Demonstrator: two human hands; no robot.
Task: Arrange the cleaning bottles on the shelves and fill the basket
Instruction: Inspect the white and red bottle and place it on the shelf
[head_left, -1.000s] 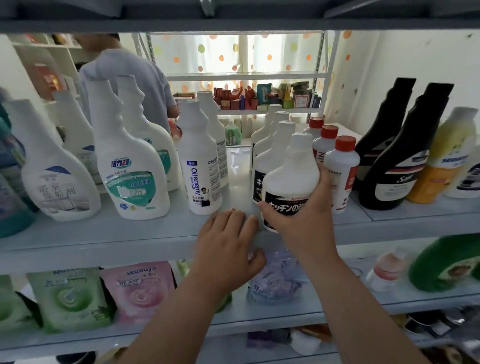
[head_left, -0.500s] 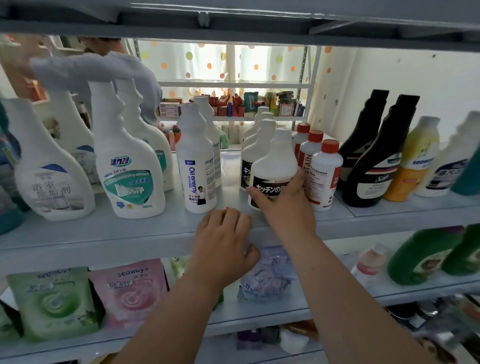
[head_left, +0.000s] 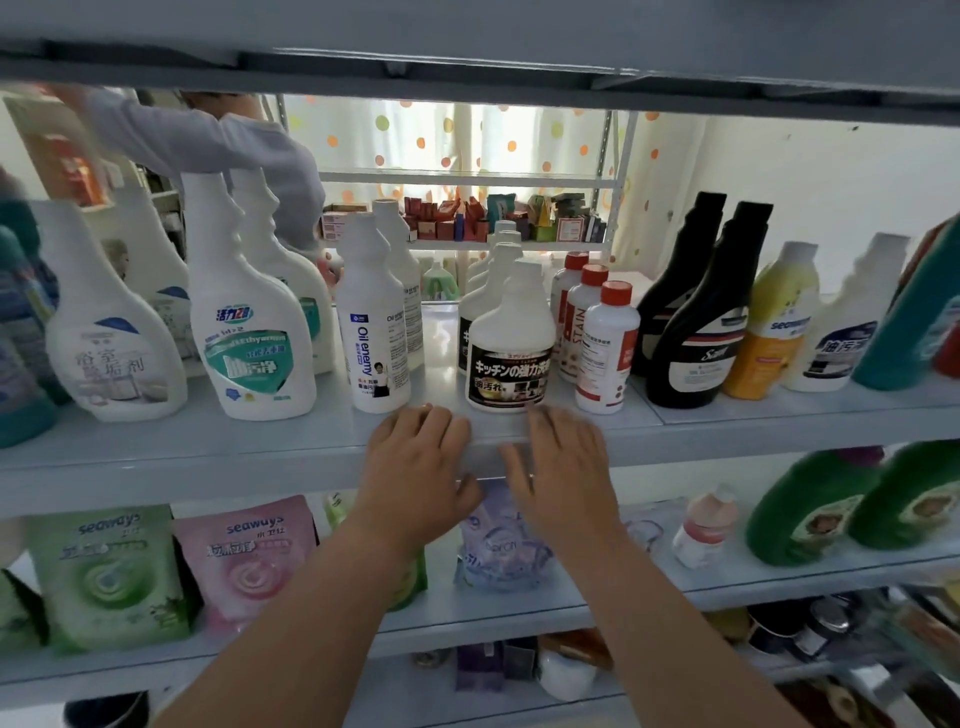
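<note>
Both hands lie flat and loose on the front lip of the middle shelf (head_left: 156, 452), gripping nothing: the left hand (head_left: 421, 467) sits at about seven o'clock of the black-label kitchen bottle (head_left: 511, 353), the right hand (head_left: 566, 467) at about five o'clock, its fingertips near the base. The bottle stands upright and free of both hands, heading a file of like white bottles that runs back toward twelve o'clock. I judge the label faces out so it reads from the aisle, with like kept behind like. Counted: four in that file, as far as the necks show; three red-capped bottles (head_left: 605, 348) in their own file at its three o'clock; two black bottles (head_left: 696, 332) further along; two Oil enemy bottles (head_left: 374, 332) at nine o'clock. No basket is in view
</note>
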